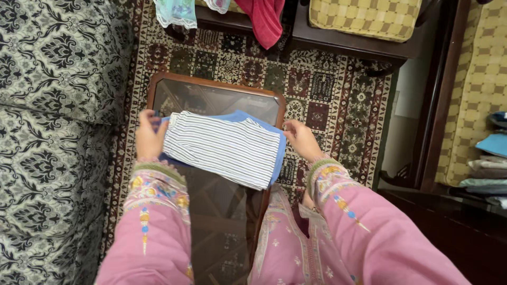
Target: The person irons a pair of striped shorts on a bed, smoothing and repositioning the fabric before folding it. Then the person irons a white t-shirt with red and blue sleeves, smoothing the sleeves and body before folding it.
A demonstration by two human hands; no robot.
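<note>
Now both hands grip a folded white blue-striped cloth on the glass-topped wooden desk: left hand its left edge, right hand its right.

Folded striped cloth atop blue cloth, on glass table.

Home living rm: ornate red-and-green patterned carpet, grey damask-print upholstered sofa, dark wood-framed glass-top table, yellow checked seat cushions on dark wood chairs, w/ folded laundry stacked at right.
</note>
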